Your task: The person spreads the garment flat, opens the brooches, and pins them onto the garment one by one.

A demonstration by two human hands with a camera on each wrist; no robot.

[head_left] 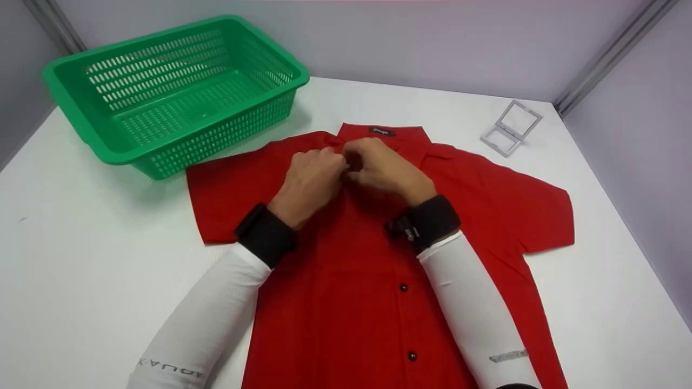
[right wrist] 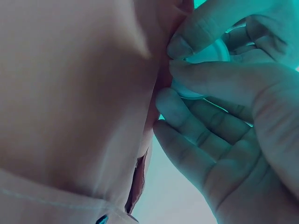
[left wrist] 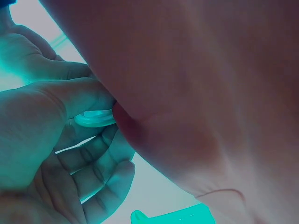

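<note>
A red short-sleeved shirt (head_left: 357,302) lies face up, collar away from me. Both hands meet at its front just below the collar, where the fabric is raised. My left hand (head_left: 316,175) grips the shirt's edge, thumb (left wrist: 88,93) against the cloth. Close beside it, my right hand (head_left: 386,167) pinches a round, pale, smooth-rimmed disc (right wrist: 212,53) between thumb and fingers at that edge. In the left wrist view the disc's rim (left wrist: 96,120) shows under the left thumb. The fingers hide much of the disc. Dark buttons (head_left: 403,287) run down the shirt's front.
A green perforated basket (head_left: 216,132) stands at the back left, near the shirt's sleeve. A small hinged clear case with grey frames (head_left: 509,128) lies open at the back right. Walls border the white table (head_left: 97,259) at the back and right.
</note>
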